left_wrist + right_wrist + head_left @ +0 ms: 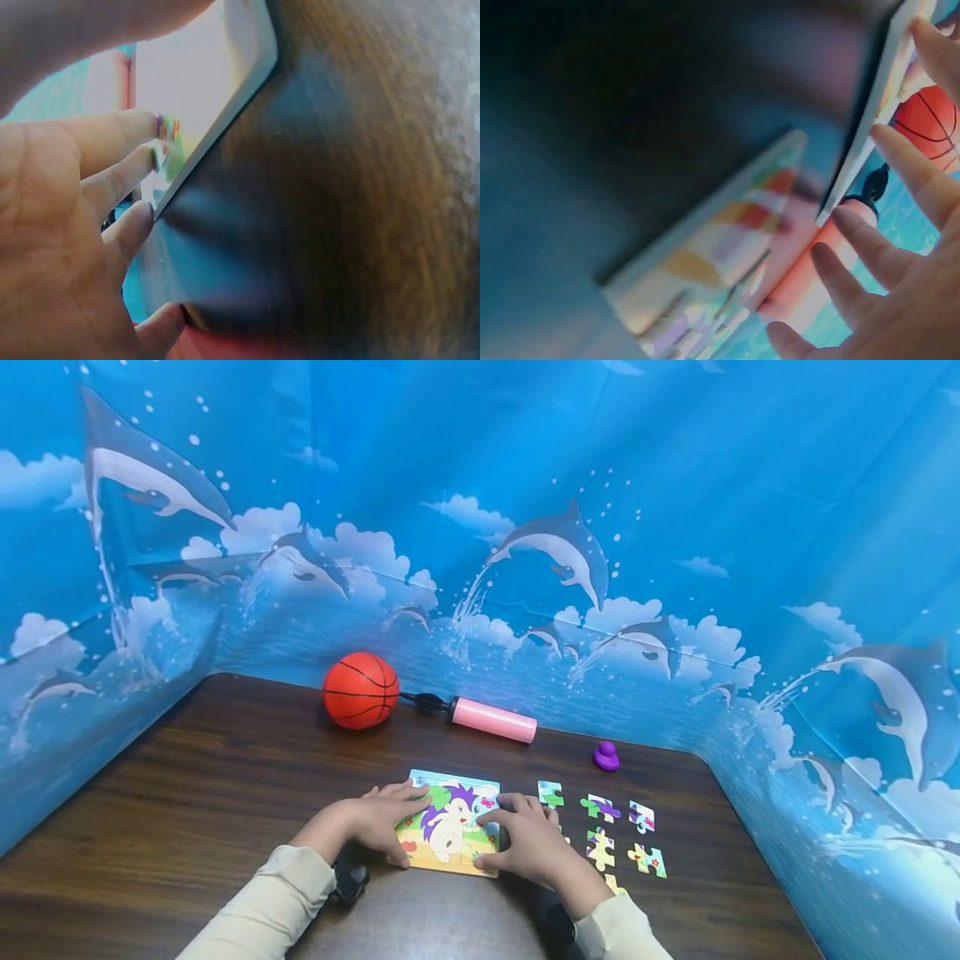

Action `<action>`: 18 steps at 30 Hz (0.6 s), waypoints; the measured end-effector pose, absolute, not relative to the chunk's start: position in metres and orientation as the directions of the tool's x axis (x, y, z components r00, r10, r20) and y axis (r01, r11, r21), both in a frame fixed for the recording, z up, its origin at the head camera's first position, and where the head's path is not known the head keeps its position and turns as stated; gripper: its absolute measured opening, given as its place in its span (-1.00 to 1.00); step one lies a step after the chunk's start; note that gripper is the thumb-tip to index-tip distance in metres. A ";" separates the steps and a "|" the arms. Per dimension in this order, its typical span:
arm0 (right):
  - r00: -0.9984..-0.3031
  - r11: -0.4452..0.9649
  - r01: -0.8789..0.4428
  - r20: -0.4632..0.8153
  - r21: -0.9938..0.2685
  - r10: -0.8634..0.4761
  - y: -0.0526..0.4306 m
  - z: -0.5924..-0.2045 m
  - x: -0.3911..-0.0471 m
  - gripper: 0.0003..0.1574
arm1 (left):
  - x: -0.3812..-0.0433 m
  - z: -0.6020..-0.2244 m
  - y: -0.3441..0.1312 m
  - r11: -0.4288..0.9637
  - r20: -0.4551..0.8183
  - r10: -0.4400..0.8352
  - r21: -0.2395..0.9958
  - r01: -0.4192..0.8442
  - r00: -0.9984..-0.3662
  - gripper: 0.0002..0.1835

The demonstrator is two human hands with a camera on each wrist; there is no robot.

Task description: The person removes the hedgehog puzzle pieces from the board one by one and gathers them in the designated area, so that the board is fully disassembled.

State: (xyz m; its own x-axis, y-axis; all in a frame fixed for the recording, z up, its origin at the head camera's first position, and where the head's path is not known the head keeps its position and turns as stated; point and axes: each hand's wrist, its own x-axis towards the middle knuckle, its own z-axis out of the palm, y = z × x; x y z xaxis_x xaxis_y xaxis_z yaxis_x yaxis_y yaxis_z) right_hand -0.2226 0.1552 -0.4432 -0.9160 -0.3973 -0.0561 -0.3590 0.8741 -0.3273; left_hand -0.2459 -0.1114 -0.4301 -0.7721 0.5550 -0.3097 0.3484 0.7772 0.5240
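A flat puzzle board (448, 839) with a picture of a purple-haired cartoon animal lies on the table between both hands. My left hand (372, 824) rests at its left side, fingers extended over the upper left and thumb by the lower left edge. In the left wrist view, fingertips (146, 124) touch the board's face near its edge. At the right side is my right hand (536, 843), its thumb and index finger on the board's face. Its spread fingers show in the right wrist view, some along the board's edge (866, 127). Neither palm encloses anything.
Several loose jigsaw pieces (600, 847) lie right of the right hand, one blurred and close in its wrist view. Farther back are an orange toy basketball (362, 691), a pink hand pump (493, 720) and a purple rubber duck (606, 757). A dolphin-print curtain (480, 568) borders the table.
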 end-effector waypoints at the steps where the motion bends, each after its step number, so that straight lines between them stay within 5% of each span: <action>1: -0.916 0.868 -0.361 -0.047 -0.341 -0.399 0.156 -0.445 -0.223 -0.35 | -0.246 -0.429 -0.111 0.779 -0.311 0.553 0.521 0.349 -0.773 -0.05; 18: -0.911 0.849 -0.408 0.082 -0.335 -0.405 0.150 -0.446 -0.218 -0.46 | -0.246 -0.430 -0.109 0.790 -0.319 0.543 0.507 0.344 -0.777 -0.05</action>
State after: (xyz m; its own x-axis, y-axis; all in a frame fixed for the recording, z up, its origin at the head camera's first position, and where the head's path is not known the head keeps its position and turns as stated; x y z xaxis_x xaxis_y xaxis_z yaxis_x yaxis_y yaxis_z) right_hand -0.2178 0.1503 -0.4459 -0.9107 -0.4049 0.0823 -0.4079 0.8492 -0.3353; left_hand -0.2458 -0.1086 -0.4301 -0.7768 0.5429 -0.3192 0.3440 0.7903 0.5070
